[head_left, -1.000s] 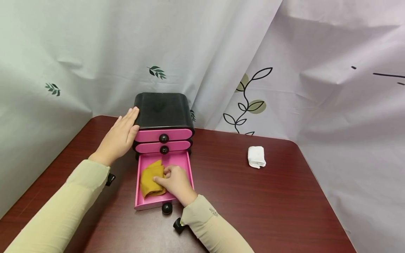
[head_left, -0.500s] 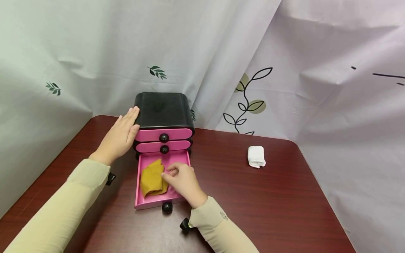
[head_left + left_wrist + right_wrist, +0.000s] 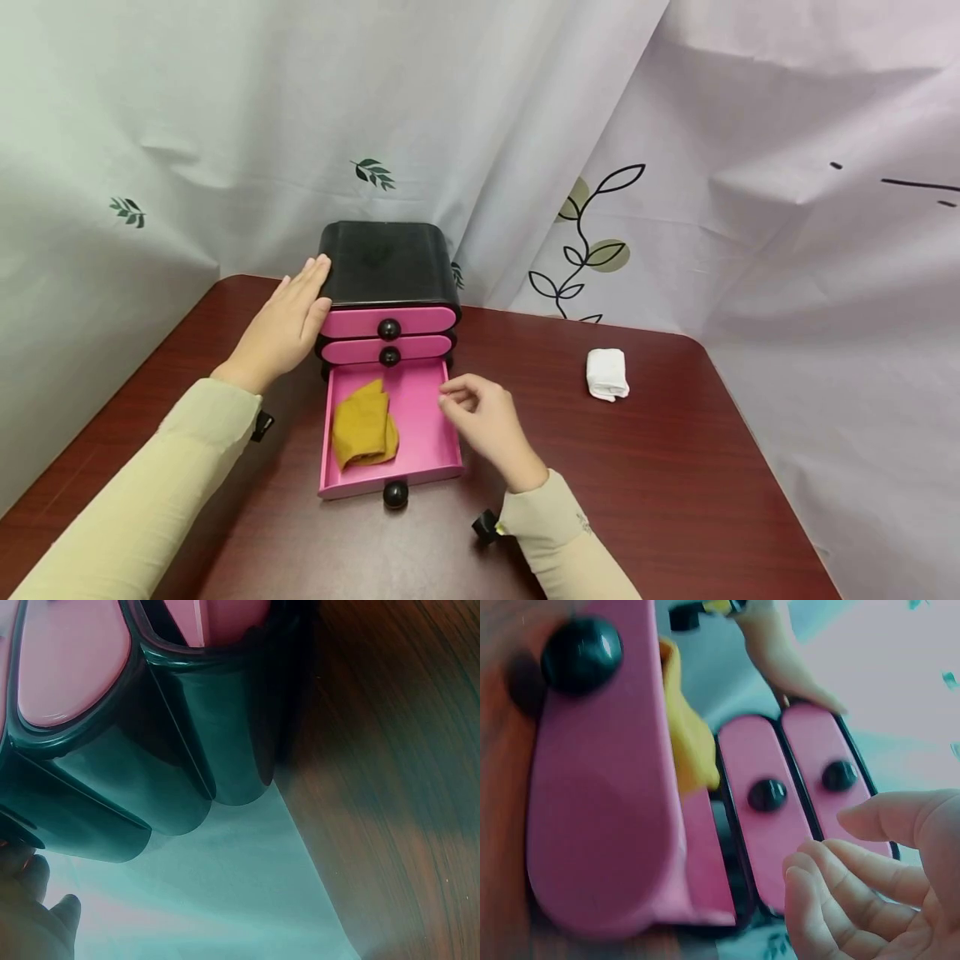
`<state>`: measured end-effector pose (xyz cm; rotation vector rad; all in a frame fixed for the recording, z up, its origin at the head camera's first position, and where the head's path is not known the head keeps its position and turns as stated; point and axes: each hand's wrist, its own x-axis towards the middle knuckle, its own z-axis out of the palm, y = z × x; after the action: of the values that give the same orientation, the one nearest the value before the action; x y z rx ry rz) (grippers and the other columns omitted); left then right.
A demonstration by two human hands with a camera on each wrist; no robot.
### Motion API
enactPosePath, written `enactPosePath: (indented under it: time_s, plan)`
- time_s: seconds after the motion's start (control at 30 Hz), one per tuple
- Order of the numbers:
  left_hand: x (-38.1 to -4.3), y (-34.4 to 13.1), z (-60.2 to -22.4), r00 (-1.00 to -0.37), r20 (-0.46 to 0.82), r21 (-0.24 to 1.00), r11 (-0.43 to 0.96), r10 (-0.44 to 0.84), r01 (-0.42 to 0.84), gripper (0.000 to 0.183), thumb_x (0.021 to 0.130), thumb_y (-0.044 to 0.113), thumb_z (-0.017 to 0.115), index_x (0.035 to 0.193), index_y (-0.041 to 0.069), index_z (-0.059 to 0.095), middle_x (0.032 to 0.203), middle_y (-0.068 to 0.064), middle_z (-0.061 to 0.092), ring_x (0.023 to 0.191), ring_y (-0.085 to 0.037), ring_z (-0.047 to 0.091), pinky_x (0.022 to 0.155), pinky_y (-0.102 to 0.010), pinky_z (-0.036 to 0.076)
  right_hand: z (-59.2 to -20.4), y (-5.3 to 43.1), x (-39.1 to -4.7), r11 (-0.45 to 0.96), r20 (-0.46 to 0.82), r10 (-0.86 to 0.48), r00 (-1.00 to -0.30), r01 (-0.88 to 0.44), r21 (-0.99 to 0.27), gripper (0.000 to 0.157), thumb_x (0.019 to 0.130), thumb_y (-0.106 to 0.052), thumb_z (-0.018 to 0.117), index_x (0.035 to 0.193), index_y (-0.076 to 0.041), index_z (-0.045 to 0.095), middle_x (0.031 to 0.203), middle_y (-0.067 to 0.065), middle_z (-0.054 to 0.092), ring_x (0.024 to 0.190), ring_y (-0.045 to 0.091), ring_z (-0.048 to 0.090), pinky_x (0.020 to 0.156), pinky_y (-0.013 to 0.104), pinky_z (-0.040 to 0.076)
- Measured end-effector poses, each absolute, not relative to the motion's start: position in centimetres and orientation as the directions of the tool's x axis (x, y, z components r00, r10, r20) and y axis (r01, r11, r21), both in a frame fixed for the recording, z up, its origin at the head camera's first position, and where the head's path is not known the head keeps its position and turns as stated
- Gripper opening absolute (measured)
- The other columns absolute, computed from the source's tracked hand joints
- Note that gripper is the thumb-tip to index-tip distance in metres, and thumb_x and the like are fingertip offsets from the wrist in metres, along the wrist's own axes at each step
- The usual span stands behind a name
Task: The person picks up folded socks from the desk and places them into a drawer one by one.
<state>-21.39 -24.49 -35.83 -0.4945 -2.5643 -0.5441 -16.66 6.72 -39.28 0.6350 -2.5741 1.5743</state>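
Observation:
A small black chest [image 3: 386, 262] with pink drawers stands at the back of the table. Its bottom drawer [image 3: 420, 417] is pulled out, and a folded mustard-yellow cloth [image 3: 363, 425] lies in the drawer's left part. Against the chest's left side rests my left hand [image 3: 281, 329], fingers straight. My right hand [image 3: 487, 421] hovers at the drawer's right edge, apart from the cloth, with fingers loosely bent. In the right wrist view, nothing sits between the thumb and fingers of the right hand [image 3: 877, 892].
A folded white cloth [image 3: 607, 373] lies on the right side of the dark red-brown table [image 3: 637, 500]. Black round knobs are on the drawer fronts, one on the pulled-out drawer [image 3: 396, 494]. Behind the table hangs a pale curtain [image 3: 300, 108] with leaf prints.
My right hand has let go of the yellow cloth and moved right, away from it. The cloth stays in the drawer. My left hand has not moved.

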Motion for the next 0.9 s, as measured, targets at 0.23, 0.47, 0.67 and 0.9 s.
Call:
enactPosePath:
  time_s: [0.23, 0.47, 0.67, 0.9]
  plan:
    - [-21.3, -24.5, -35.9, -0.826, 0.509, 0.289, 0.855, 0.243, 0.430, 0.057, 0.102, 0.034, 0.033, 0.150, 0.008, 0.017, 0.155, -0.009, 0.019, 0.143, -0.022, 0.013, 0.115, -0.041, 0.007, -39.5, 10.3, -18.5, 0.403, 0.324, -0.222, -0.920, -0.389, -0.828, 0.012, 0.084, -0.016, 0.070, 0.095, -0.011, 0.072, 0.079, -0.004, 0.067, 0.067, 0.012, 0.062, 0.059, 0.026, 0.052]
    - [-21.3, -24.4, -35.8, -0.821, 0.516, 0.287, 0.855, 0.242, 0.433, 0.057, 0.102, 0.034, 0.033, 0.150, 0.008, 0.018, 0.154, -0.010, 0.020, 0.142, -0.023, 0.014, 0.115, -0.042, 0.008, -39.6, 14.2, -20.5, 0.438, 0.395, -0.127, -0.910, -0.409, -0.801, 0.010, 0.085, -0.015, 0.069, 0.094, -0.015, 0.072, 0.080, -0.002, 0.068, 0.068, 0.012, 0.062, 0.062, 0.026, 0.051]
    - [-21.4, -24.4, -35.8, -0.817, 0.522, 0.280, 0.855, 0.245, 0.436, 0.057, 0.102, 0.033, 0.033, 0.150, 0.008, 0.018, 0.154, -0.009, 0.020, 0.142, -0.022, 0.014, 0.115, -0.043, 0.009, -39.9, 17.4, -22.1, 0.559, 0.440, -0.028, -0.897, -0.379, -0.738, 0.012, 0.086, -0.017, 0.067, 0.097, -0.012, 0.071, 0.084, 0.000, 0.069, 0.073, 0.013, 0.063, 0.066, 0.029, 0.050]
    - [-21.4, -24.5, -35.9, -0.819, 0.518, 0.287, 0.853, 0.245, 0.436, 0.056, 0.102, 0.033, 0.033, 0.150, 0.008, 0.018, 0.155, -0.009, 0.020, 0.143, -0.022, 0.014, 0.115, -0.044, 0.009, -40.4, 20.6, -23.6, 0.659, 0.442, 0.093, -0.892, -0.278, -0.699, 0.018, 0.086, -0.016, 0.065, 0.101, -0.007, 0.070, 0.088, 0.007, 0.068, 0.078, 0.020, 0.066, 0.070, 0.036, 0.053]
